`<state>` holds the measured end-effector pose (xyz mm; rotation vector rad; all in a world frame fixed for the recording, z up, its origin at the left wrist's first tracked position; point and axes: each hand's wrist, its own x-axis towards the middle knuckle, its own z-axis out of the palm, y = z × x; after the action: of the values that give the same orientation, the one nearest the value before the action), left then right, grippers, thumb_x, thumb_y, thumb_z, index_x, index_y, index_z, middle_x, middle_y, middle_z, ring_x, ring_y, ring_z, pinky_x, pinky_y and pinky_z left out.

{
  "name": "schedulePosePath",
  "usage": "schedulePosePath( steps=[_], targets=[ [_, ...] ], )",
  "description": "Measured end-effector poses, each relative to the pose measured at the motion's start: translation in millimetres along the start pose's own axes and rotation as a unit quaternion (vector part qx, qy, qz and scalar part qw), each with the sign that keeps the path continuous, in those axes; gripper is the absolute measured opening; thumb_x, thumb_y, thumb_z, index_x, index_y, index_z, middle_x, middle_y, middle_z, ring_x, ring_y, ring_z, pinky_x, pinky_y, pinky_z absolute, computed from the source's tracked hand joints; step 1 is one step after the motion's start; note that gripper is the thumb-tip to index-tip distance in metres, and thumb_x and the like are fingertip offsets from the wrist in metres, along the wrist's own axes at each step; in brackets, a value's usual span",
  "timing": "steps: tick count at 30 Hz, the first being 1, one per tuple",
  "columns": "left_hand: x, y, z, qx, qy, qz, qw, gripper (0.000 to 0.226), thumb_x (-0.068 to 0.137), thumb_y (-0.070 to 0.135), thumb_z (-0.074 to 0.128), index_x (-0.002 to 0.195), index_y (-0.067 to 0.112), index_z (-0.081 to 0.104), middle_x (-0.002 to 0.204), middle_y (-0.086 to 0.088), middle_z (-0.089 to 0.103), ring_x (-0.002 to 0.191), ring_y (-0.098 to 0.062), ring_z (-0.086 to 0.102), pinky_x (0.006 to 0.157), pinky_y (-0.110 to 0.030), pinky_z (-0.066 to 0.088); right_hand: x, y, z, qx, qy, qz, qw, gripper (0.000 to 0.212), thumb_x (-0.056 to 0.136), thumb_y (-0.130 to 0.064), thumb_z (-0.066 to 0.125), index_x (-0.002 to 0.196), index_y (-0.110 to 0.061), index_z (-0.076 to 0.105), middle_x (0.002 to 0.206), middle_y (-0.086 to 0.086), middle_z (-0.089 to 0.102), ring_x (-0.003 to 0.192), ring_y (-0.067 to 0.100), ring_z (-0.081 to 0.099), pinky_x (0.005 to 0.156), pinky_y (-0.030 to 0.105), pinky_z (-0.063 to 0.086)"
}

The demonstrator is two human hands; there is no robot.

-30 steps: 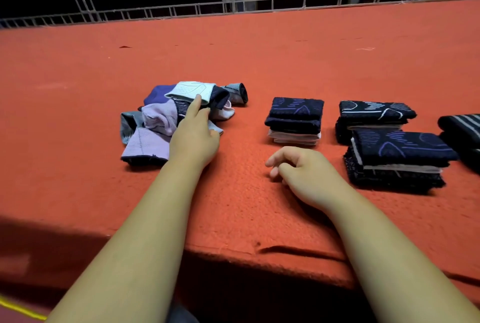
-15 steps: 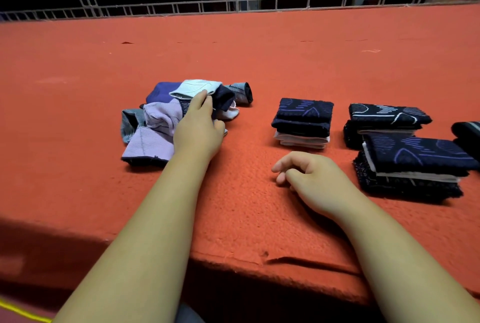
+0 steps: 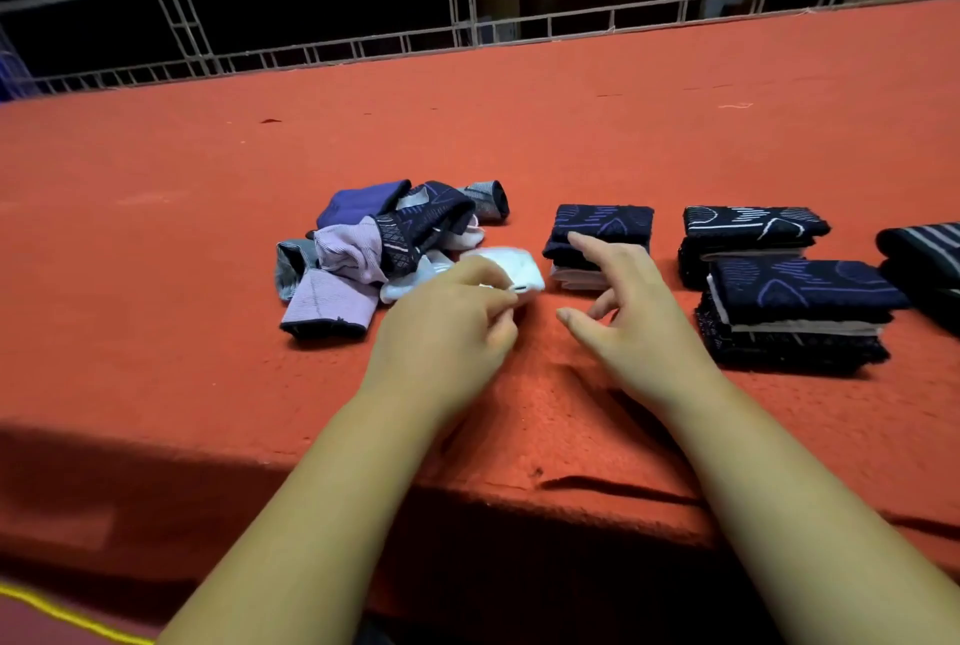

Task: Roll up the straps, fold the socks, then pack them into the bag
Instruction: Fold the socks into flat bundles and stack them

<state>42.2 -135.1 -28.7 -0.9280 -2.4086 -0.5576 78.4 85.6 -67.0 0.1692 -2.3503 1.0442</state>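
Worktop (image 3: 519,125): covered in red felt-like cloth, with a dark slit in the covering at the near edge.
Left hand (image 3: 447,327): low over the worktop, just right of the loose pile; its grip is clamped on the white sock, fingers curled round it.
White sock (image 3: 522,270): blurred, held at its right end, the other end trailing back against the loose pile.
Loose pile (image 3: 363,249): unfolded socks in lilac, grey, blue and patterned navy, heaped left of centre.
Right hand (image 3: 634,312): grip apart, fingers spread and holding nothing; the forefinger reaches across the near edge of stack 1, and I cannot tell whether it touches.
Stack 1 (image 3: 605,221): folded navy socks with blue lines on top and pale ones below, just right of the white sock.
Stack 2 (image 3: 753,229): folded navy socks with white lines, further right.
Stack 3 (image 3: 800,301): a taller folded stack, in front of stack 2 and touching it.
Striped socks (image 3: 924,249): dark, cut off by the right edge.
Railing (image 3: 571,21): pale metal bars along the far side.
Yellow cord (image 3: 62,613): bottom left corner, below the worktop.
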Motion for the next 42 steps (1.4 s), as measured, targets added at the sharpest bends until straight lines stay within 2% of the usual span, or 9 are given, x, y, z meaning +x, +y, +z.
schedulePosePath(
  steps=[4, 9, 14, 18, 21, 25, 29, 35, 42],
  targets=[
    [-17, 16, -24, -0.098, -0.063, -0.006, 0.993, 0.021, 0.089, 0.028, 0.066, 0.096, 0.029, 0.085, 0.107, 0.022, 0.07, 0.097, -0.002, 0.068, 0.086, -0.038, 0.056, -11, -4, 0, -0.076, -0.037, -0.065, 0.994, 0.053, 0.091, -0.041, 0.072, 0.143, -0.039, 0.063, 0.145, -0.012, 0.055, 0.132, 0.017, 0.055, 0.114, 0.042, 0.043],
    [-18, 25, -64, -0.162, -0.025, -0.001, 0.986, 0.022, 0.09, 0.02, 0.071, 0.103, 0.032, 0.085, 0.111, 0.022, 0.072, 0.111, -0.004, 0.068, 0.095, -0.035, 0.054, -35, -37, -19, -0.029, -0.051, -0.071, 0.996, 0.012, 0.099, -0.031, 0.07, 0.109, -0.032, 0.078, 0.104, -0.021, 0.073, 0.104, 0.008, 0.062, 0.096, 0.03, 0.046],
    [-11, 38, -103, -0.234, 0.036, -0.087, 0.968, 0.05, 0.092, 0.025, 0.081, 0.137, 0.041, 0.066, 0.124, 0.016, 0.057, 0.106, 0.014, 0.056, 0.086, -0.002, 0.04, -47, -82, -55, 0.155, 0.011, 0.002, 0.988, 0.015, 0.101, -0.014, 0.07, 0.104, -0.024, 0.08, 0.102, -0.016, 0.079, 0.098, 0.002, 0.072, 0.089, 0.022, 0.053],
    [-7, 42, -88, -0.4, -0.059, -0.221, 0.888, 0.038, 0.091, 0.053, 0.073, 0.125, 0.034, 0.074, 0.116, 0.01, 0.075, 0.085, 0.002, 0.065, 0.08, -0.026, 0.047, -47, -90, -75, 0.263, 0.065, 0.067, 0.96, 0.011, 0.102, -0.016, 0.069, 0.099, -0.019, 0.08, 0.093, -0.006, 0.08, 0.082, 0.008, 0.07, 0.077, 0.027, 0.055],
    [-14, 52, -45, -0.448, -0.106, -0.226, 0.858, 0.028, 0.092, 0.039, 0.07, 0.111, 0.021, 0.079, 0.108, -0.002, 0.08, 0.09, -0.011, 0.068, 0.077, -0.034, 0.048, -50, -74, -76, 0.306, 0.099, 0.148, 0.935, 0.012, 0.1, -0.019, 0.071, 0.095, -0.014, 0.08, 0.081, -0.003, 0.075, 0.07, 0.009, 0.061, 0.069, 0.029, 0.047],
    [-17, 63, 7, -0.591, -0.115, -0.308, 0.737, 0.011, 0.099, 0.014, 0.068, 0.105, 0.01, 0.077, 0.105, -0.015, 0.079, 0.082, -0.021, 0.071, 0.069, -0.029, 0.055, -62, -31, -69, 0.22, 0.085, 0.234, 0.943, 0.015, 0.099, -0.03, 0.071, 0.091, -0.019, 0.08, 0.067, -0.012, 0.067, 0.06, 0.007, 0.054, 0.065, 0.032, 0.043],
    [-13, 60, 37, -0.551, -0.122, -0.324, 0.759, 0.013, 0.102, 0.014, 0.066, 0.109, 0.011, 0.077, 0.097, -0.01, 0.079, 0.077, -0.018, 0.068, 0.06, -0.024, 0.054, -73, -5, -69, 0.172, 0.008, 0.268, 0.948, 0.007, 0.098, -0.022, 0.071, 0.096, -0.019, 0.077, 0.066, -0.003, 0.066, 0.056, 0.011, 0.057, 0.059, 0.029, 0.044],
    [-7, 50, 50, -0.575, -0.207, -0.289, 0.737, 0.035, 0.095, -0.003, 0.068, 0.128, 0.011, 0.069, 0.12, -0.02, 0.077, 0.111, -0.032, 0.075, 0.098, -0.046, 0.059, -70, 7, -74, 0.184, -0.027, 0.26, 0.948, 0.008, 0.098, -0.01, 0.07, 0.105, -0.011, 0.072, 0.063, -0.001, 0.065, 0.055, 0.019, 0.058, 0.051, 0.033, 0.048],
    [-7, 44, 56, -0.628, -0.208, -0.295, 0.689, 0.038, 0.094, -0.011, 0.063, 0.127, 0.005, 0.069, 0.12, -0.018, 0.077, 0.108, -0.026, 0.076, 0.09, -0.035, 0.064, -73, 11, -77, 0.226, -0.064, 0.256, 0.938, 0.022, 0.097, -0.002, 0.067, 0.113, -0.015, 0.071, 0.088, 0.014, 0.077, 0.063, 0.019, 0.06, 0.056, 0.028, 0.049]
  ],
)
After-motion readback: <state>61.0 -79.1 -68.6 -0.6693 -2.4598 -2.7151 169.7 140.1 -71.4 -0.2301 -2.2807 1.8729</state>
